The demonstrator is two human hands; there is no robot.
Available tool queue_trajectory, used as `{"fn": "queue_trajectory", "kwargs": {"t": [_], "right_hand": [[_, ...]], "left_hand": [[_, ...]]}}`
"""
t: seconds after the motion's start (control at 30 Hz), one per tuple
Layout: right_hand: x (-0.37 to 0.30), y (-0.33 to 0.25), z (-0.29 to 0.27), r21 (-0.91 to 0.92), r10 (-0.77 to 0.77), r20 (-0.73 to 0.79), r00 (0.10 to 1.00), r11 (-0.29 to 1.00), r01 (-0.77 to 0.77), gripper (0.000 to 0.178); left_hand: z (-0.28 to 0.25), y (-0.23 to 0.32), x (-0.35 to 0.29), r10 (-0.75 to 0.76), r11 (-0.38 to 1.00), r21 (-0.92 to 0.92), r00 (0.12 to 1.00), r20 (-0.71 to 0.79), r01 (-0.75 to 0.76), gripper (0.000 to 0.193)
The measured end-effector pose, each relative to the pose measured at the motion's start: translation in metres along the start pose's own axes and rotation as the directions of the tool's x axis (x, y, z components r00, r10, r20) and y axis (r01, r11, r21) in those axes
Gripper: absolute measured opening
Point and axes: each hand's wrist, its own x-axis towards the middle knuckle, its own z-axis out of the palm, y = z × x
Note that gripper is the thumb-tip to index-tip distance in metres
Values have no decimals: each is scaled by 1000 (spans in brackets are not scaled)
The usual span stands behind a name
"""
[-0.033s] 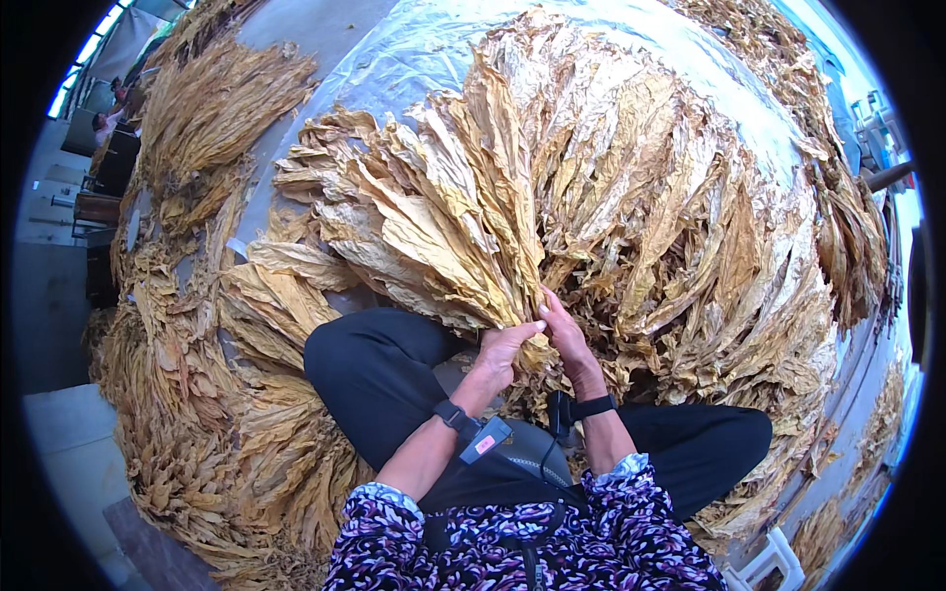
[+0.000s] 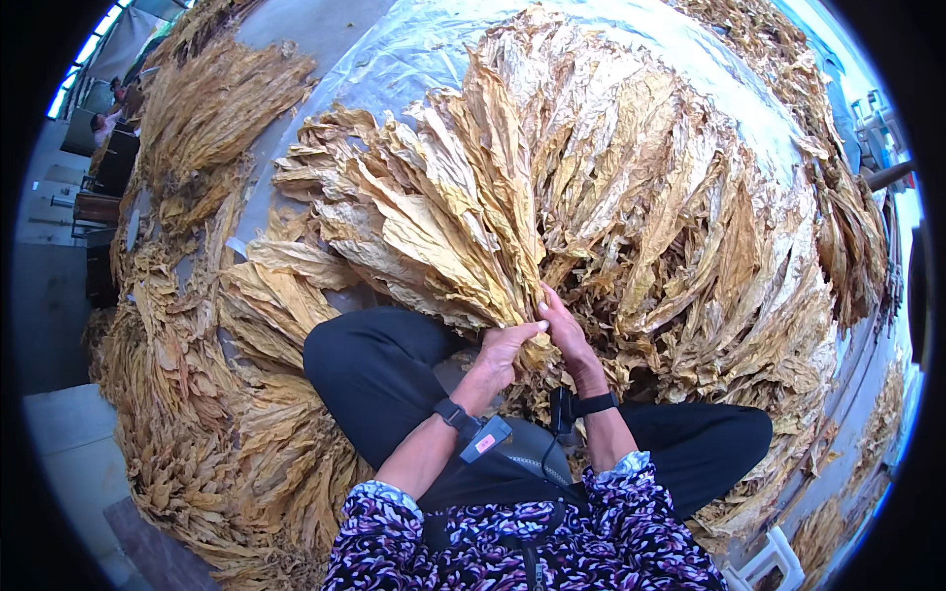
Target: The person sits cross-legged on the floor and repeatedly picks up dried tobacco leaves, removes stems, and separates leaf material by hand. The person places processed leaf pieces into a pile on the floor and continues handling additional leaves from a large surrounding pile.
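A fanned bundle of dried, yellow-brown tobacco leaves (image 2: 434,217) spreads away from me, its narrow stem end between my hands. My left hand (image 2: 501,353) is closed around the stem end from the left, thumb lying across the top. Close against it on the right, my right hand (image 2: 565,333) grips the same end, with its thumb near the left thumb. The palms and the undersides of the fingers are hidden. Just right of the bundle lies a broad pile of tobacco leaves (image 2: 680,227), its tips pointing outward.
More leaf heaps (image 2: 266,463) lie to my left, and another stack (image 2: 217,108) at the far left. Clear plastic sheeting (image 2: 424,49) spreads beyond the bundle. My bent legs (image 2: 384,364) flank the work. A white plastic stool (image 2: 769,563) is at the lower right; a person (image 2: 103,123) is far left.
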Motion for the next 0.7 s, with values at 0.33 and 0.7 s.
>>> {"fn": "queue_trajectory", "kwargs": {"t": [0.33,0.7], "right_hand": [[-11,-65,-6,-179,-97,203,974,975,134,67],[-16,-71,12,-159,-119,238,964,974,160,61]], "left_hand": [[15,17,6,-27,982,-182,985,168,58,22],[9,23,8,-104,952,-260,970,219,161,35]]}}
